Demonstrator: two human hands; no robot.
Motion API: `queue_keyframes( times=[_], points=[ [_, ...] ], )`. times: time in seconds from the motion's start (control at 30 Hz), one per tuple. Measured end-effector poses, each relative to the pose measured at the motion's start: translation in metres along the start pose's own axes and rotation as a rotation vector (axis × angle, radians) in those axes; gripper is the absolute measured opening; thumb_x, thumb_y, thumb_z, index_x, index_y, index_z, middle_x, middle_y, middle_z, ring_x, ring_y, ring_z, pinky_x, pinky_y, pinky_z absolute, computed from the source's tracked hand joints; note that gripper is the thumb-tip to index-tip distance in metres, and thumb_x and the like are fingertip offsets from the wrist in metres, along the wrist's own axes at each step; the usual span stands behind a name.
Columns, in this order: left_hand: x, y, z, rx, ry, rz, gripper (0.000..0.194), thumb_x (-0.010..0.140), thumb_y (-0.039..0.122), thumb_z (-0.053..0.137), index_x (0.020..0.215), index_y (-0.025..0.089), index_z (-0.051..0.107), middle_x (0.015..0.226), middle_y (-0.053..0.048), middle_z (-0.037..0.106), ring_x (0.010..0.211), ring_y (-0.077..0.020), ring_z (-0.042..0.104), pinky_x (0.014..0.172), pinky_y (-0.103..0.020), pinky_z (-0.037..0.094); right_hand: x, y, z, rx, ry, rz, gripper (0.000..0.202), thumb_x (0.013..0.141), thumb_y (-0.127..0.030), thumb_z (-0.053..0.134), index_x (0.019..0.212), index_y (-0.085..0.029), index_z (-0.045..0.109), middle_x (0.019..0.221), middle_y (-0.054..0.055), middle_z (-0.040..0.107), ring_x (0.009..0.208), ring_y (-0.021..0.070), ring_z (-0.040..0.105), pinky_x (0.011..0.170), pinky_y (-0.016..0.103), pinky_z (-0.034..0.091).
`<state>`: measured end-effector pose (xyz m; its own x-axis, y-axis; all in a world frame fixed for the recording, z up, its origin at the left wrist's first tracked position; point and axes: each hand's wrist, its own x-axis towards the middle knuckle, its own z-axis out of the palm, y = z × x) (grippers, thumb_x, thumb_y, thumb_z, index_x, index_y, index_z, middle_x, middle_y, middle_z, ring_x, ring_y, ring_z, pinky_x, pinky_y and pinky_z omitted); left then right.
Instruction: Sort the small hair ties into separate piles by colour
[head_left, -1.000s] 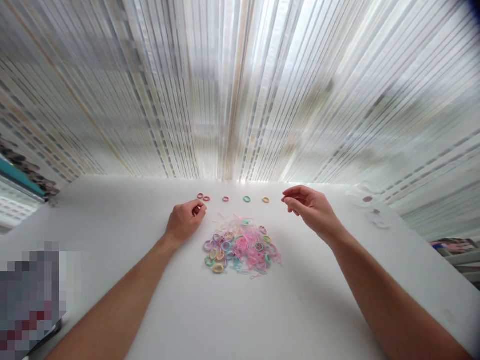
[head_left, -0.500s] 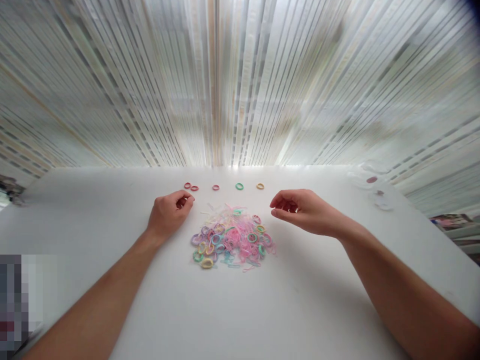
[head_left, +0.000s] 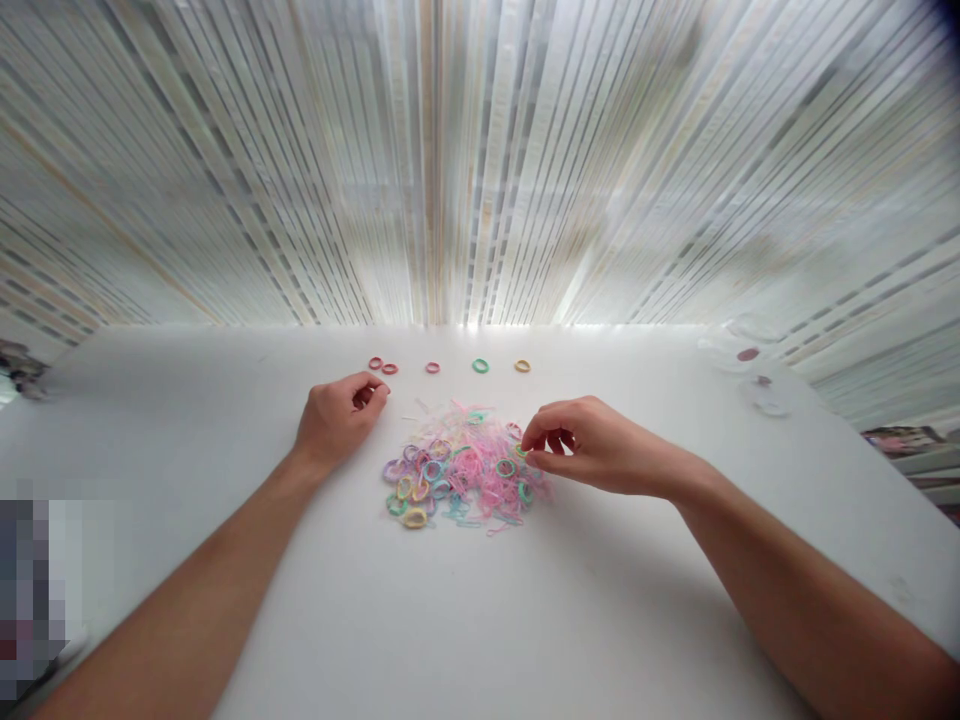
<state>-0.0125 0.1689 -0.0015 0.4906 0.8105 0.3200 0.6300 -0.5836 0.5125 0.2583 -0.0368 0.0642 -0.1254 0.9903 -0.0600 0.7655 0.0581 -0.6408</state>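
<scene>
Right hand (head_left: 577,447): over the right edge of the heap, thumb and forefinger drawn close together at a small yellow-green stretchy ring (head_left: 520,451). Honestly can't tell if they've actually got it pinched.
Pastel heap of soft elastic rings and thin, pink, see-through bands (head_left: 469,468): middle of the white smooth-topped table (head_left: 450,620), between the hands. Total tangle imo, so lifting one ring could drag thin bands along or scatter the edge.
Ring at the fingertips: its neighbours crowd right in, so a sloppy grab could catch two, or it might just slip out.
Left hand (head_left: 337,418): resting left of the heap, fingers curled in, thumb tip against fingertip, nothing visible in it. A careless sweep from there could nudge the two small red round bands (head_left: 389,369) just beyond it.
Far row: those reds, then a small pink ring (head_left: 433,368), a green one (head_left: 480,366) and a yellow one (head_left: 523,366), loose on the table, so a dragging sleeve-less wrist could knock them out of line.
</scene>
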Motion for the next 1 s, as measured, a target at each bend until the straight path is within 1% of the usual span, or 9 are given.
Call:
queue_keyframes(
  times=[0.17,0.27,0.4,0.6,0.73,0.87,1.0],
  points=[
    [0.0,0.001,-0.001,0.008,-0.003,-0.003,0.025,0.087,0.04,0.057,0.084,0.021,0.073,0.068,0.0,0.07,0.063,-0.0147,0.061,0.067,-0.025,0.043,0.001,-0.008,0.008,0.028,-0.05,-0.07,0.016,0.083,-0.015,0.063,0.087,-0.02,0.077,0.073,0.001,0.07,0.063,0.0123,0.058,0.061,0.023,0.044],
    [0.0,0.001,-0.001,0.01,0.0,-0.001,0.025,0.086,0.04,0.057,0.084,0.021,0.074,0.068,0.0,0.07,0.063,-0.0146,0.061,0.067,-0.025,0.043,0.002,-0.009,0.012,0.037,-0.059,-0.078,0.02,0.083,-0.012,0.061,0.088,-0.02,0.078,0.074,0.001,0.07,0.063,0.012,0.058,0.06,0.023,0.044],
    [0.0,0.0,0.0,0.003,0.006,-0.005,0.025,0.086,0.039,0.058,0.085,0.021,0.074,0.068,0.0,0.069,0.062,-0.0142,0.06,0.066,-0.025,0.043,0.003,-0.008,0.015,0.047,-0.04,-0.079,0.022,0.082,-0.009,0.06,0.088,-0.02,0.078,0.074,0.0,0.07,0.063,0.0115,0.057,0.06,0.023,0.043],
    [-0.001,0.0,0.001,-0.015,0.013,-0.001,0.025,0.086,0.039,0.058,0.084,0.02,0.074,0.067,0.0,0.069,0.061,-0.0136,0.06,0.066,-0.025,0.043,0.004,-0.008,0.02,0.0,-0.075,-0.095,0.026,0.081,-0.007,0.059,0.09,-0.02,0.079,0.077,0.001,0.07,0.067,0.0119,0.058,0.063,0.023,0.042],
    [0.0,0.001,0.001,-0.015,0.012,0.001,0.025,0.085,0.039,0.058,0.084,0.02,0.074,0.067,0.0,0.068,0.061,-0.0134,0.059,0.066,-0.025,0.043,0.004,-0.009,0.022,-0.005,-0.061,-0.106,0.026,0.081,-0.006,0.06,0.091,-0.02,0.079,0.077,0.001,0.068,0.066,0.0116,0.057,0.063,0.023,0.042],
    [-0.001,0.001,0.001,-0.019,0.013,0.002,0.026,0.085,0.04,0.057,0.084,0.019,0.074,0.067,0.0,0.068,0.061,-0.0133,0.059,0.066,-0.025,0.043,0.004,-0.007,0.026,-0.024,-0.073,-0.107,0.024,0.081,-0.007,0.061,0.091,-0.019,0.079,0.08,0.002,0.067,0.067,0.0115,0.057,0.062,0.023,0.041],
    [0.0,0.001,0.001,-0.012,0.01,0.002,0.026,0.086,0.039,0.057,0.085,0.019,0.074,0.068,0.0,0.068,0.062,-0.0132,0.06,0.066,-0.025,0.043,0.005,-0.006,0.028,-0.035,-0.067,-0.116,0.022,0.08,-0.006,0.061,0.088,-0.018,0.077,0.078,0.002,0.065,0.067,0.0112,0.056,0.064,0.023,0.041]
  ],
)
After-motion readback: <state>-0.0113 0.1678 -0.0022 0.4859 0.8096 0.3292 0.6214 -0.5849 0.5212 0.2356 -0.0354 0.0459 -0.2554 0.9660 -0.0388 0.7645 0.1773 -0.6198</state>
